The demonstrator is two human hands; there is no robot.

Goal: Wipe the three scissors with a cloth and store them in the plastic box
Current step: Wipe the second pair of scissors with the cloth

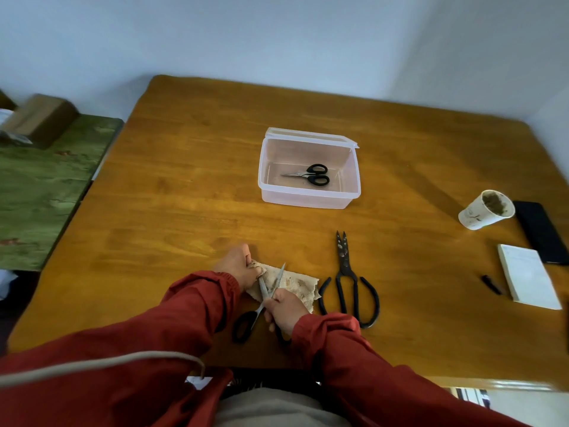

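Left hand [238, 266] pinches soft cloth [297, 285] round one blade of the stiff, sharp scissors [264, 291]; right hand [284, 309], at 4 o'clock, grips below the pivot, likely the safest hold

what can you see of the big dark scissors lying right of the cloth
The big dark scissors look like blackened metal all over, with short blades mottled by pale spots and long, wide looped handles. They lie flat on the wooden table, blades nearly closed, tips pointing away from the person, handles toward them. The left loop lies close to the edge of the cloth; whether they touch is unclear. Neither the left hand nor the right hand touches them.
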